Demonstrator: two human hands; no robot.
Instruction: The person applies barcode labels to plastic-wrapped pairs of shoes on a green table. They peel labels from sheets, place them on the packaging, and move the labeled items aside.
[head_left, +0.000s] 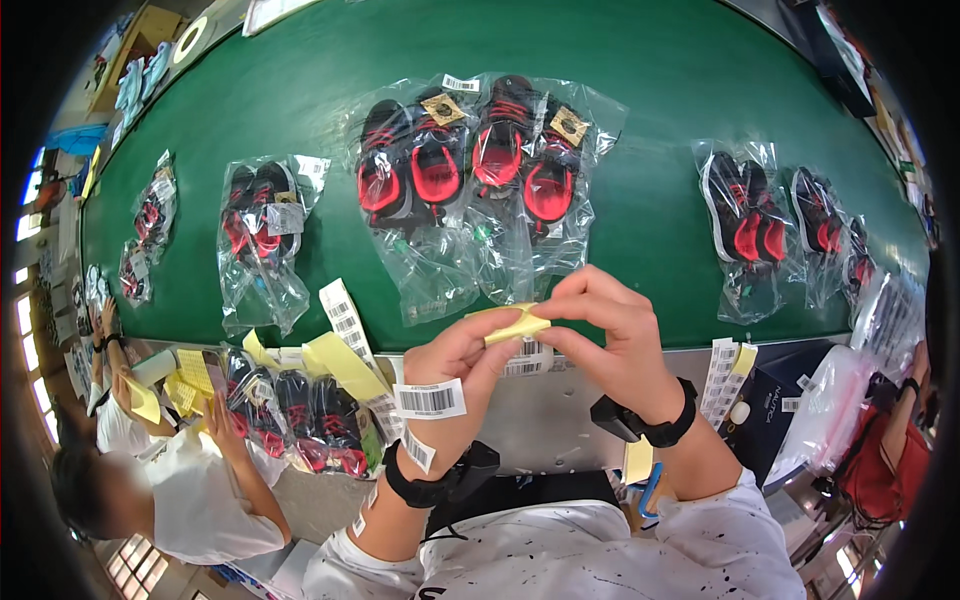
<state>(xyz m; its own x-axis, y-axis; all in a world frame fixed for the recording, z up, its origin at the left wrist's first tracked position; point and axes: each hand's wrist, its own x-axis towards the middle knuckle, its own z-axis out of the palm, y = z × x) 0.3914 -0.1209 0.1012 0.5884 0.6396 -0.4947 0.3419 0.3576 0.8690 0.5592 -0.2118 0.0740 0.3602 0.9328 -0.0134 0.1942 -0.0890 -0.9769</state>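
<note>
Between my two hands a small strip of barcode labels on yellow backing paper is folded over at its top, with white printed labels showing below. My left hand pinches its left end between thumb and fingers. Opposite it, the fingertips of my right hand close on the right end. Loose barcode labels, such as a white label, are stuck to my left hand and wrist. Just beyond the hands lie clear plastic bags holding black and red shoes with square tan tags.
The green table carries more bagged shoes at left and bagged shoes at right. Label strips hang over its near edge. A dark shoe box stands right. A co-worker handles yellow sheets at left; another person's arm shows right.
</note>
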